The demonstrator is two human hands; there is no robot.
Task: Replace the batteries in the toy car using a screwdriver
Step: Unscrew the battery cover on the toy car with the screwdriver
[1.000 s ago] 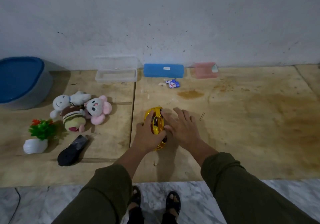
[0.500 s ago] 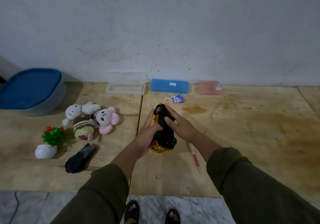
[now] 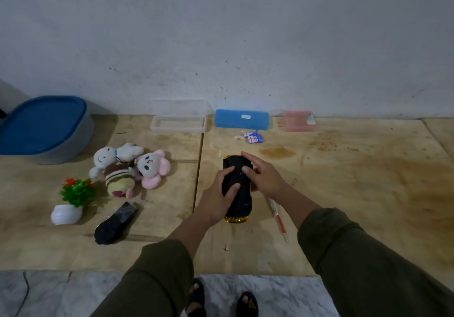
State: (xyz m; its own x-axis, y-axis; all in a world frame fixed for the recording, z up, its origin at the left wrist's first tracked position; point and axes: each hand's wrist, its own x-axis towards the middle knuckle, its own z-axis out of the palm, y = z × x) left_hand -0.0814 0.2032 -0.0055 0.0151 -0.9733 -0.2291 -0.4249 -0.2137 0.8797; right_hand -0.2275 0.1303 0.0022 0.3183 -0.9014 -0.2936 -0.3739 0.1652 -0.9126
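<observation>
I have the toy car (image 3: 237, 189) belly-up on the plywood: my left hand (image 3: 216, 201) grips its left flank, my right hand (image 3: 266, 180) rests fingers on the underside. Right of the car, the screwdriver (image 3: 277, 216) lies untouched; fresh batteries (image 3: 254, 138) wait beyond. Nothing looks opened.

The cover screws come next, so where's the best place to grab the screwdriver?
Take the screwdriver by its red handle end nearest the person, coming from above with the right hand. It lies flat, uncovered, right of the toy car, its far end by that hand.
</observation>
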